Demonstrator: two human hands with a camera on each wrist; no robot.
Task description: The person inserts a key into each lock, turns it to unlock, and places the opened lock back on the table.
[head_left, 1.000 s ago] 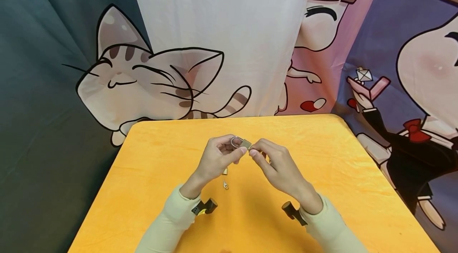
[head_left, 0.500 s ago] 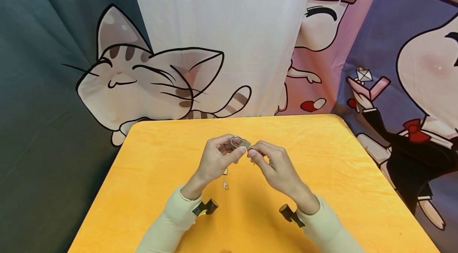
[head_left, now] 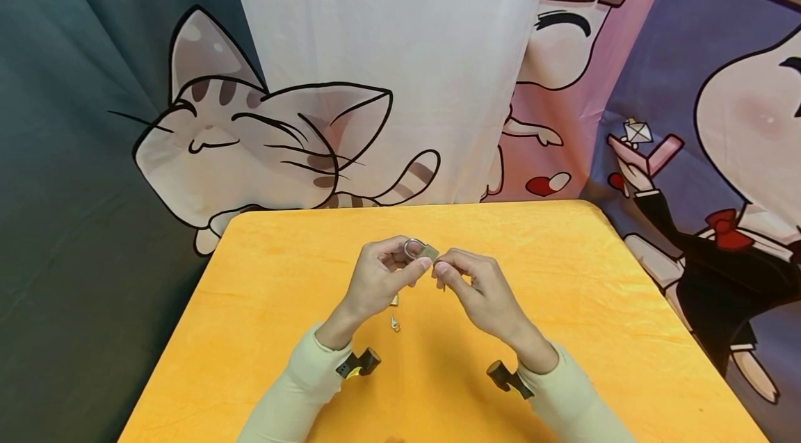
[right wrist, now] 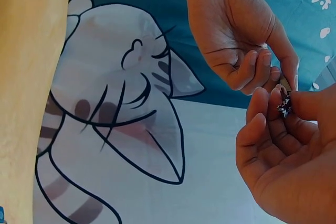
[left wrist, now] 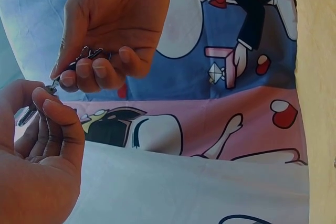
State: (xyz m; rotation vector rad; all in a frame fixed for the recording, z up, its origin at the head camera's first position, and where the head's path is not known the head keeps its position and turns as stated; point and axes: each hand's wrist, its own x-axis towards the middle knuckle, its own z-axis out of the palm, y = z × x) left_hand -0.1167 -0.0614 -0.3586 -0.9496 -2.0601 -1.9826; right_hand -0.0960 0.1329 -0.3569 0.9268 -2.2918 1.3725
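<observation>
Over the yellow table (head_left: pixel 281 304), the left hand (head_left: pixel 378 275) pinches the padlock (head_left: pixel 428 252) between thumb and fingers; the right hand (head_left: pixel 480 284) pinches keys (left wrist: pixel 95 53) close to its end. Step in hand, in my judgement: working a key at the padlock; the next move calls for careful alignment and a steady left hold. Count: one table, two hands, one padlock; lying on the table, one brass piece (head_left: pixel 394 301), partly hidden, and one small key-like piece (head_left: pixel 395 324); held keys uncountable from here.

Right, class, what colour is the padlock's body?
The padlock body is dull brass, clearest in the head view.
</observation>
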